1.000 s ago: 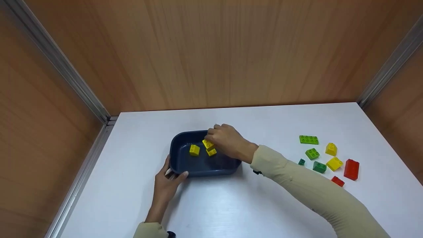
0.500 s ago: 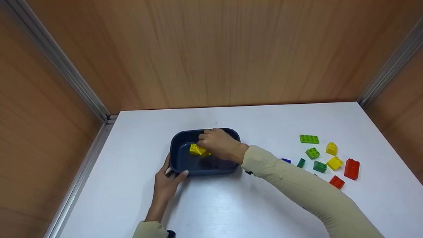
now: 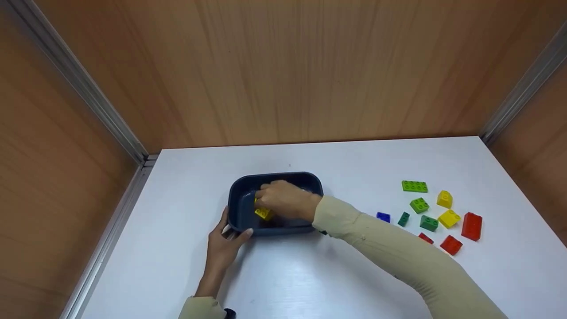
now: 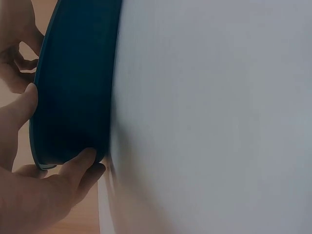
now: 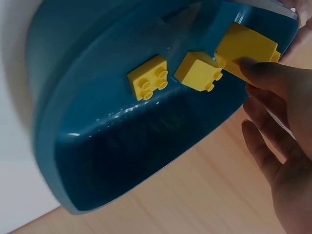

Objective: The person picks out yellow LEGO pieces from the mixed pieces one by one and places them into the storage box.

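Observation:
A dark blue plastic tub stands on the white table. My left hand grips its near left corner, thumb at the rim and fingers against the side, as the left wrist view also shows on the tub. Over the inside of the tub, my right hand pinches a yellow toy building brick between thumb and fingers. Two more yellow bricks lie on the tub's floor: a studded brick and a brick with a sloped side nearer the held one. In the head view the right hand partly hides them.
Loose bricks lie at the right of the table: blue, dark green, light green, yellow and red. The right sleeve crosses in front of them. A wooden panel rises behind the table.
My right hand has moved left and lower within the tub, carrying the yellow brick. The sleeve's shift uncovers a blue and a red brick. My left hand stays in place.

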`<control>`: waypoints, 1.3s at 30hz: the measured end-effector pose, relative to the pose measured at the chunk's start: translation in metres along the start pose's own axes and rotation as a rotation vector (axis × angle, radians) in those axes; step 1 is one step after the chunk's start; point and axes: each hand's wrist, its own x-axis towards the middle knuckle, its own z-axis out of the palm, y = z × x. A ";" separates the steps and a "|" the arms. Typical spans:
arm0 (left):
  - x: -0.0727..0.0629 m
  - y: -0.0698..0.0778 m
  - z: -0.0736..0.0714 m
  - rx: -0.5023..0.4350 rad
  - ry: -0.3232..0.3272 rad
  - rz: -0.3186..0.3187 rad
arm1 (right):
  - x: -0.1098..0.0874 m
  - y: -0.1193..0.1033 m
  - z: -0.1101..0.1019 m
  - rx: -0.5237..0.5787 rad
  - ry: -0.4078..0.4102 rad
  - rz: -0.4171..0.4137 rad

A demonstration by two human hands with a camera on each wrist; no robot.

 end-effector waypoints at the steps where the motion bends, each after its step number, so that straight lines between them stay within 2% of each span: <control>1: 0.000 0.000 0.000 0.001 -0.001 -0.002 | 0.001 0.000 0.000 0.002 0.003 -0.005; 11: 0.000 0.000 0.001 -0.011 -0.002 -0.012 | 0.009 -0.001 0.006 -0.007 -0.014 -0.043; 23: 0.000 0.001 0.000 -0.003 -0.010 -0.015 | 0.014 -0.003 0.009 -0.029 -0.108 -0.023; 28: 0.001 0.000 0.000 0.004 -0.006 0.004 | 0.016 -0.005 0.010 -0.027 -0.119 -0.024; 39: 0.001 0.001 -0.001 0.001 -0.004 -0.018 | 0.016 -0.003 0.013 -0.005 -0.135 -0.007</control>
